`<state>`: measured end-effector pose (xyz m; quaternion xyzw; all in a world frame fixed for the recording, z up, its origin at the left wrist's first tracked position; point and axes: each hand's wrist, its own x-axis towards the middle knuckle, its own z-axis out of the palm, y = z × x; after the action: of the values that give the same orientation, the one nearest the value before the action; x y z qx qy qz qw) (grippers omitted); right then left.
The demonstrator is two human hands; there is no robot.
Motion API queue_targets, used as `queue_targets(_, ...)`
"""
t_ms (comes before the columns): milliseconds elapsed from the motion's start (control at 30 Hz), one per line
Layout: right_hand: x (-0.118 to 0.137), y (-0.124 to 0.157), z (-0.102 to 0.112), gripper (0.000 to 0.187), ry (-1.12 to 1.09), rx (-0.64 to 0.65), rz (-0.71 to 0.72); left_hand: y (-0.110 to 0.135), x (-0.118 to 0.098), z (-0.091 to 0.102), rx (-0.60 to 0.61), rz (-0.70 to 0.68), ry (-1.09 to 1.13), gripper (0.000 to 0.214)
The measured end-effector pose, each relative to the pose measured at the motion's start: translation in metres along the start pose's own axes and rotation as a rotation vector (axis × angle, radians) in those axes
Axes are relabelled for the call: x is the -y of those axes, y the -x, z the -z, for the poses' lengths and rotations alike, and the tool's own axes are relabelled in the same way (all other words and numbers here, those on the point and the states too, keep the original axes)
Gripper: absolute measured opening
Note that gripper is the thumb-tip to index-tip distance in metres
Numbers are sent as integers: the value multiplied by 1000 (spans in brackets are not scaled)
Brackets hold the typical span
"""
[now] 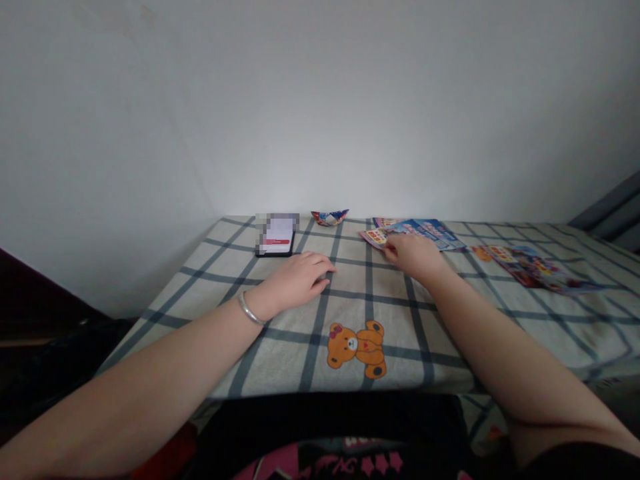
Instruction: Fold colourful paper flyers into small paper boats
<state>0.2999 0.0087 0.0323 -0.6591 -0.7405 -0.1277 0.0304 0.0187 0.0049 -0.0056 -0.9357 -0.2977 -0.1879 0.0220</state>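
Observation:
My left hand (303,277) lies on the checked tablecloth, palm down, its fingers loosely stretched and nothing in them. A silver bangle (250,309) circles the left wrist. My right hand (414,255) has its fingers curled at the near edge of a colourful printed leaflet (375,237), thumb and forefinger closed on it. Other blue printed leaflets (440,233) lie beneath and beside it, overlapping. Beyond my left fingers, against the wall, stands a small folded paper boat (329,217) with the same sort of colourful print.
A phone (278,235) with its screen lit rests at the back left. More printed leaflets (543,269) are spread to the right. The checked tablecloth (300,353) carries a printed bear (355,349) near the front edge. A white wall (320,107) closes off the back.

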Motion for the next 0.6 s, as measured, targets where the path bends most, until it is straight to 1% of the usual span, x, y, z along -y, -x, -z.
queue_targets(67,9,4,1,28,-51,-9,140,0,-1,0,-21,24,17,24)
queue_targets(133,15,8,-1,27,-121,-42,239,0,-1,0,-55,41,31,25)
queue_targets(200,21,10,-3,26,-222,-13,406,0,-1,0,-87,49,40,26)
queue_targets(267,25,11,-6,24,-355,12,510,0,0,-1,-109,63,43,29)
queue_targets(433,31,14,-11,19,-651,110,677,-1,0,-2,-123,64,42,28)
queue_targets(600,29,14,-11,17,-806,190,735,-1,4,-4,-82,67,58,31)
